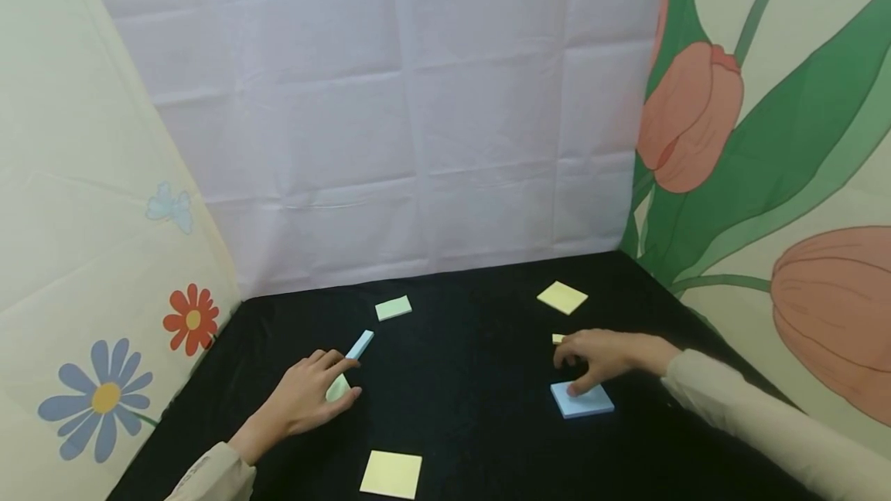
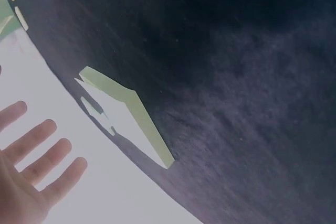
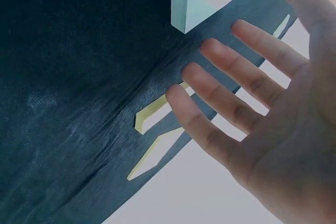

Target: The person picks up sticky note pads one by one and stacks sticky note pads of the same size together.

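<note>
My left hand [image 1: 306, 397], fingers loosely spread, hovers at or just above a pale green sticky note pad [image 1: 337, 388] that it partly covers. A narrow light blue sticky note strip [image 1: 360, 345] lies just beyond those fingers. Over a square blue sticky note pad [image 1: 582, 400] is my right hand [image 1: 604, 356]; its thumb overlaps the pad, and contact cannot be told. A small yellow pad [image 1: 558, 339] peeks out past the right fingers. In the wrist views, the left hand [image 2: 37, 166] and right hand [image 3: 262, 114] have extended fingers and hold nothing.
A yellow sticky note pad [image 1: 391, 475] lies at the near edge of view, another yellow pad [image 1: 562, 298] at the back right. Towards the back left is a small green pad [image 1: 394, 308]. Black cloth [image 1: 473, 377] covers the table; a white curtain [image 1: 418, 114] hangs behind.
</note>
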The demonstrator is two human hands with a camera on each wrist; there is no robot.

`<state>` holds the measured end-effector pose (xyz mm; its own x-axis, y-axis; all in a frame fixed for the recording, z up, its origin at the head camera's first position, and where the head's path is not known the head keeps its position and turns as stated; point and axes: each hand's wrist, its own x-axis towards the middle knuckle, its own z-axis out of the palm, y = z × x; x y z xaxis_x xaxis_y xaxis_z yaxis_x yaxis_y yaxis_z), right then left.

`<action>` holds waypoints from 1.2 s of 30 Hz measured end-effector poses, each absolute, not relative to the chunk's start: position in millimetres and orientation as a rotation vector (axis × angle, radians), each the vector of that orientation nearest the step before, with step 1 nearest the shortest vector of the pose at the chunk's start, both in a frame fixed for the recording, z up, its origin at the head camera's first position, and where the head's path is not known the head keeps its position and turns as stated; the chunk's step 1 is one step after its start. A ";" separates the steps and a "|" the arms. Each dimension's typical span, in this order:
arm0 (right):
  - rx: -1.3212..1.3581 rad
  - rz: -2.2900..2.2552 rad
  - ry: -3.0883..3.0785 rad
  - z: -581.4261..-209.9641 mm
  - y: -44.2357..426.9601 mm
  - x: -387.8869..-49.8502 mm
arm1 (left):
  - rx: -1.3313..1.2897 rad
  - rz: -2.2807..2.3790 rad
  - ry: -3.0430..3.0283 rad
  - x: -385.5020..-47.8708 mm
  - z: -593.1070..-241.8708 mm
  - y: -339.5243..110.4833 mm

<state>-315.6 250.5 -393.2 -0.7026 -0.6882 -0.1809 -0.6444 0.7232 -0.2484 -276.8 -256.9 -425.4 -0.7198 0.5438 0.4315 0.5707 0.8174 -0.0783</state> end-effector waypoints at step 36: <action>-1.053 -0.280 2.547 -402.5 253.5 -317.8 | -1.298 -0.556 -2.825 -264.1 -434.5 -237.4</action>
